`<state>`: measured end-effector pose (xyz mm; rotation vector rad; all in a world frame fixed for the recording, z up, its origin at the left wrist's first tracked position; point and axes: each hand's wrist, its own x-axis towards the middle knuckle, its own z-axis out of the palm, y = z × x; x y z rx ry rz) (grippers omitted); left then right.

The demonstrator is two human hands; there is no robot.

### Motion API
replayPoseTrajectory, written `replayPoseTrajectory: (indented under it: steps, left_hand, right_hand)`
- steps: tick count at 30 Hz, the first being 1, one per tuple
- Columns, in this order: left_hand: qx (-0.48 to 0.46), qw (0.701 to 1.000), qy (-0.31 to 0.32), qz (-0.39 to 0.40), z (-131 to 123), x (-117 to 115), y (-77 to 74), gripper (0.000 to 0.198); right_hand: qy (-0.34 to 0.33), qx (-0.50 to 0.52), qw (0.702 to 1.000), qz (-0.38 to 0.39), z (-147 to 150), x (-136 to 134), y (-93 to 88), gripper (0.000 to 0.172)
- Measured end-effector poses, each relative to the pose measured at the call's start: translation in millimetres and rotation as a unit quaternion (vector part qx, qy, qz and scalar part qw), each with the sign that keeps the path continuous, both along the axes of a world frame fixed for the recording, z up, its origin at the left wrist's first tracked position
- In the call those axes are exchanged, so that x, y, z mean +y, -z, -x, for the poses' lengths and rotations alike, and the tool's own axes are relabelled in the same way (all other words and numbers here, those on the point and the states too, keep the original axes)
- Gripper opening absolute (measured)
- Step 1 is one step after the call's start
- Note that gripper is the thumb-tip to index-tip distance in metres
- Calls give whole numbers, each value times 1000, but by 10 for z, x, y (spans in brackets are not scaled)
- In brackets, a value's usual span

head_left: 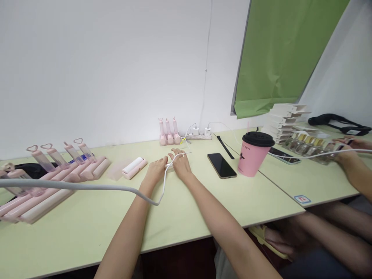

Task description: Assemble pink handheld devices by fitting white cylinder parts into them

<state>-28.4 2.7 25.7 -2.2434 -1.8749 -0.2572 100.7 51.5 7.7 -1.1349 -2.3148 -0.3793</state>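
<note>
Both my hands rest close together on the pale green table. My left hand (157, 170) has its fingers bent inward towards the other hand. My right hand (180, 166) is beside it, fingers curved and slightly apart. Between the fingertips is a small pale thing, too small and covered to name. A white cable (163, 188) hangs across the view in front of my hands and partly hides them. Left of my hands lies a pink and white cylindrical device (135, 167), beside a blurred translucent pinkish piece (117, 169).
Pink devices with clear tubes and heart-shaped loops (77, 164) lie at left; similar ones (169, 137) stand by a power strip (199, 137). To the right are a phone (222, 165), a pink cup (252, 159), glass bottles (309, 147), stacked white boxes (280, 122) and another person's hand (344, 149).
</note>
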Motion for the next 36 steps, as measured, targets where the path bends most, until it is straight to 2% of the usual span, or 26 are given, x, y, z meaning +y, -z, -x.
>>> replayPoseTrajectory:
  steps: [3,6,11,23,36]
  left_hand:
    - [27,1000,-15,0,29,7,33,18]
    - [49,999,-13,9,37,34,100,18]
    - [56,998,-13,14,65,62,167,23]
    - [59,998,11,2,113,114,225,24]
    - [-3,999,3,-32,150,151,289,30]
  right_hand:
    - [32,-41,997,61,5,-5,33,22]
    - [48,-72,989,121,7,9,81,22]
    - [13,-97,988,119,2,4,91,27]
    - [10,-105,987,123,-21,-28,57,29]
    - [-10,-102,986,128,-15,11,38,29]
